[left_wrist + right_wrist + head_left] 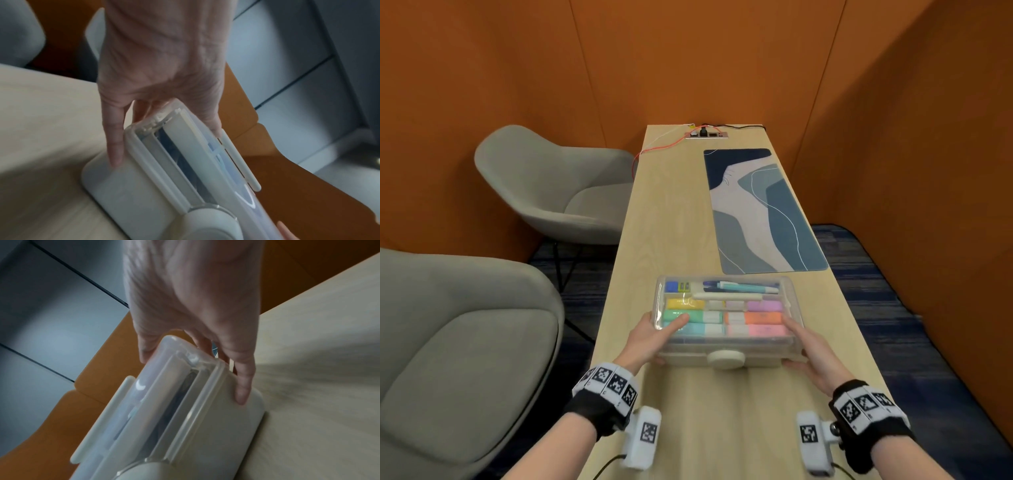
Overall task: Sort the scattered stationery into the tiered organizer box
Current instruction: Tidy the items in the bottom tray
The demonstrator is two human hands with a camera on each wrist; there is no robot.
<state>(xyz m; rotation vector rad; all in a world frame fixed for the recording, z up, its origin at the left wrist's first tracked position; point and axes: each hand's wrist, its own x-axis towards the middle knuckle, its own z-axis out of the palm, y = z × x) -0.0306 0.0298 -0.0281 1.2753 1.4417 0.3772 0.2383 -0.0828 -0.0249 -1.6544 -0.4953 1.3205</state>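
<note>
The tiered organizer box (688,350) sits at the near middle of the wooden table (661,222), its clear lid down over pastel highlighters (753,318) and pens (739,286). A round knob (725,359) juts from its front. My left hand (654,334) grips the left end, thumb on the lid and fingers down the side. My right hand (806,347) grips the right end the same way. From the left wrist, the left hand (156,65) clamps the box (144,186) between thumb and fingers. From the right wrist, the right hand (195,296) does likewise on the box (205,426).
A blue patterned desk mat (760,212) lies beyond the box on the right half of the table. A socket strip (707,135) with cables sits at the far end. Two grey chairs (465,342) stand to the left. Orange walls enclose the space.
</note>
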